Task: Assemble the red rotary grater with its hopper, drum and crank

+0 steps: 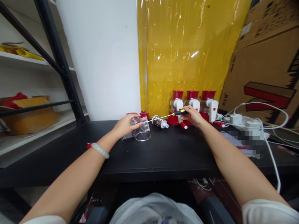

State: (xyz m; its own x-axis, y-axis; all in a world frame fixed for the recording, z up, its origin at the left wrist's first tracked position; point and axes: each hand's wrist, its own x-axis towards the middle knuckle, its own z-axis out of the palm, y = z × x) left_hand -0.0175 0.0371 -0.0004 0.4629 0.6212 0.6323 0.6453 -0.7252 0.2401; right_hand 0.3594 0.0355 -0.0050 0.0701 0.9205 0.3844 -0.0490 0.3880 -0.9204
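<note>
My left hand (126, 125) is closed on a clear plastic housing (141, 130) that rests on the black table (149, 155). My right hand (193, 116) grips a screwdriver (174, 114) with a yellow and black handle; its thin shaft points left toward the clear housing. A metal grater drum (159, 122) with a white end lies on the table between the two hands. Behind my right hand stand three red and white rotary graters (192, 105) in a row. A pale bangle (100, 150) sits on my left wrist.
A yellow plastic sheet (187, 46) and a white panel (102, 56) back the table. A cardboard box (266, 62) leans at the right. A white power strip (245, 123) and cables (273, 158) lie at the right. Metal shelving (35, 105) stands at the left.
</note>
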